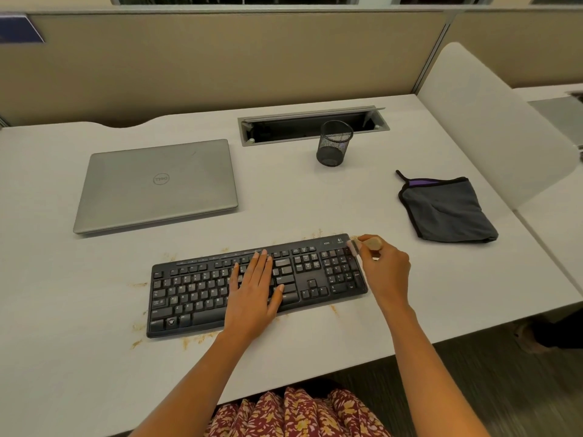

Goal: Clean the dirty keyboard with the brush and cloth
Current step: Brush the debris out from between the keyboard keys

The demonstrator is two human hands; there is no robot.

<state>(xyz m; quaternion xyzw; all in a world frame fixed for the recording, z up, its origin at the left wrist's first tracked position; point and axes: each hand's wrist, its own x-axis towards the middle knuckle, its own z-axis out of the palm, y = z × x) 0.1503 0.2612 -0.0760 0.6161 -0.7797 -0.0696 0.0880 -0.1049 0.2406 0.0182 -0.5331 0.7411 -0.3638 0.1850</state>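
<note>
A black keyboard lies near the front of the white desk, with brown crumbs scattered around its edges. My left hand rests flat on the middle keys, fingers straight. My right hand grips a small brush with a pale wooden handle; its bristles touch the keyboard's top right corner above the number pad. A folded grey cloth with black edging and a purple lining lies on the desk to the right, apart from both hands.
A closed silver laptop sits at the back left. A black mesh pen cup stands beside an open cable tray at the back. A white divider borders the desk's right side.
</note>
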